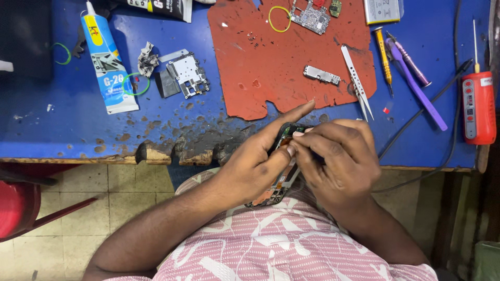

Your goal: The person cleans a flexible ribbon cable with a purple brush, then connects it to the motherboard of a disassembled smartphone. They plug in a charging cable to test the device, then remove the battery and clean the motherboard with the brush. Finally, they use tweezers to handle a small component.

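Observation:
My left hand grips an opened mobile phone with its back off, held over the near edge of the blue workbench; the index finger points out toward the red mat. My right hand covers the phone's upper right part, with its fingertips pressed on the inner parts near the top. Most of the phone is hidden by both hands.
On the red mat lie a circuit board, a yellow rubber band, a small metal shield and tweezers. A glue tube, a metal frame part, screwdrivers, a purple pry tool and a red device sit around it.

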